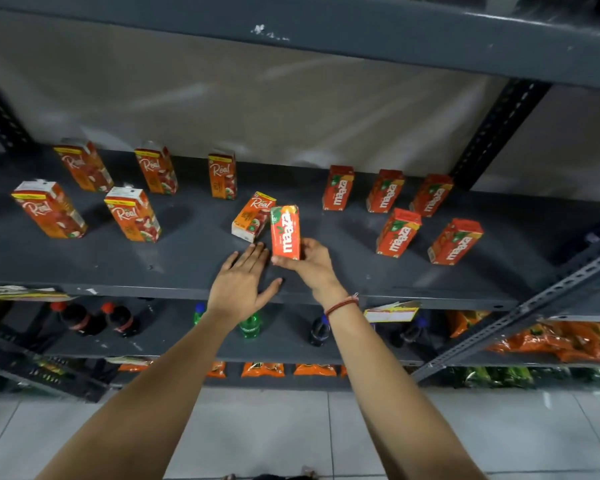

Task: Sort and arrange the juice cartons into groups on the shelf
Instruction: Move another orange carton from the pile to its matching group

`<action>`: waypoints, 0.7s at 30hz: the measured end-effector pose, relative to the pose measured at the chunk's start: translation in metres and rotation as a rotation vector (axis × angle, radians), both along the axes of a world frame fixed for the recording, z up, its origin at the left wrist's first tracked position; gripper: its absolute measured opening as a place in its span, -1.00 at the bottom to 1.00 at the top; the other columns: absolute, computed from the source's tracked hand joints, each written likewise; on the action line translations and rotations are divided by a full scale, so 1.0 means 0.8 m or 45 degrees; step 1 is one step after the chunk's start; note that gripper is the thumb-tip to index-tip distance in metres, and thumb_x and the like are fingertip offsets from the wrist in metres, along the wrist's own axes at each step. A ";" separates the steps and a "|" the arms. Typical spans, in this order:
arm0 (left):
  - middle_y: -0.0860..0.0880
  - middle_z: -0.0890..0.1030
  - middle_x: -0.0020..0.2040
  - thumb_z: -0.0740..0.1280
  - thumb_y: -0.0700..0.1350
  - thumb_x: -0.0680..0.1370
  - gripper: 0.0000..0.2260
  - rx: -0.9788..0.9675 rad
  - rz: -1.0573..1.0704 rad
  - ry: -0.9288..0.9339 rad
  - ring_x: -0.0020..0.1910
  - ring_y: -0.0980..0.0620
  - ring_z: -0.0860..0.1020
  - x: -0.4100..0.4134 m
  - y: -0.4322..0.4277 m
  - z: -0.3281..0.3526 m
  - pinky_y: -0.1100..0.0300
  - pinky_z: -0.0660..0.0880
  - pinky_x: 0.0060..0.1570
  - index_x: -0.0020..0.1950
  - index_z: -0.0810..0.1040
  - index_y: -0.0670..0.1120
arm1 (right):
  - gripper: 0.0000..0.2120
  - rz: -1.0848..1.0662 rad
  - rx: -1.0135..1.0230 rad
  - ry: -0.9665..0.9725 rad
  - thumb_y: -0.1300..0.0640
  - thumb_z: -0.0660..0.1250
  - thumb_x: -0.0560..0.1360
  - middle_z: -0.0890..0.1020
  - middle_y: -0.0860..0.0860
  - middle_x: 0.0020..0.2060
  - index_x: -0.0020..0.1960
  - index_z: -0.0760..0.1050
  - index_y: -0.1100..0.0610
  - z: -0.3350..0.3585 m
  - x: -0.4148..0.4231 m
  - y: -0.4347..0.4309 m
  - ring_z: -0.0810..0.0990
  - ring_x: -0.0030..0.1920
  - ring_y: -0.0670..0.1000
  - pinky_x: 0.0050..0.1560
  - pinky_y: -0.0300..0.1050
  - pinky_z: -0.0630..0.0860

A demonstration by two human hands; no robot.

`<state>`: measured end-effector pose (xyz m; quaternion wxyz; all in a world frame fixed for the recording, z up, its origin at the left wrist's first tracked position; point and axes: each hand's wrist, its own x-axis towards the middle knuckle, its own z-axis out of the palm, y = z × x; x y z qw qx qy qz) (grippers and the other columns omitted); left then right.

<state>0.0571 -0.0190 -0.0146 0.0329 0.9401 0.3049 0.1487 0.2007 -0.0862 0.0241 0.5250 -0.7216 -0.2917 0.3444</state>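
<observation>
At the middle of the shelf (187, 268), your right hand (314, 263) grips a Maaza carton (285, 233) by its lower end, thumb on the near face and fingers wrapped behind, holding it upright and apparently just off the surface. Your left hand (239, 282) lies flat and open beside it, palm down, fingers spread toward a tilted Real carton (253, 216), holding nothing. That Real carton leans just behind the Maaza one, and from this angle you cannot tell whether they touch.

Five Maaza cartons stand to your right in two rows, three at the back (386, 191) and two nearer the front (398, 233). Five Real cartons stand to your left, three behind (222, 176) and two in front (132, 214). So the carton in your hand probably belongs on the right, and the free spot in the front row, left of the nearer pair, looks the natural place for it.

Carry it low and level, lifting clear first so its corner does not catch the leaning Real carton. Set it down flat on its base with the label facing you like its neighbours, and let go only once it stands steady. Your left hand is well placed to take the Real carton and move it to the left group
</observation>
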 end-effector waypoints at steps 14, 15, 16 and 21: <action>-0.18 0.40 0.39 -0.01 0.24 0.52 -0.34 -0.004 0.011 0.009 0.38 -0.08 0.35 0.000 0.000 0.002 -0.04 0.23 0.35 0.39 0.36 -0.22 | -0.40 -0.019 0.118 0.212 0.24 0.55 0.25 0.61 0.13 0.11 0.22 0.38 0.26 0.017 -0.009 -0.032 0.58 0.06 0.01 -0.01 -0.28 0.49; -0.18 0.40 0.39 -0.01 0.24 0.52 -0.34 -0.004 0.012 0.013 0.38 -0.08 0.35 0.000 0.000 0.002 -0.04 0.23 0.35 0.39 0.36 -0.22 | -0.41 -0.020 0.119 0.215 0.24 0.55 0.25 0.61 0.13 0.10 0.21 0.39 0.25 0.016 -0.009 -0.032 0.58 0.06 0.01 0.01 -0.26 0.49; -0.18 0.40 0.39 -0.02 0.24 0.52 -0.34 -0.005 0.014 0.015 0.38 -0.07 0.34 0.000 0.000 0.002 -0.04 0.22 0.35 0.39 0.36 -0.22 | -0.42 -0.024 0.120 0.214 0.24 0.55 0.25 0.61 0.12 0.08 0.20 0.39 0.25 0.016 -0.008 -0.032 0.59 0.06 0.02 0.03 -0.23 0.49; -0.16 0.40 0.39 0.00 0.24 0.53 -0.35 -0.008 0.017 0.025 0.38 -0.06 0.34 0.000 0.000 0.004 -0.04 0.24 0.35 0.39 0.36 -0.21 | -0.44 -0.046 0.131 0.165 0.26 0.54 0.26 0.59 0.08 0.05 0.17 0.35 0.21 0.013 0.011 -0.032 0.57 0.06 0.01 0.03 -0.22 0.48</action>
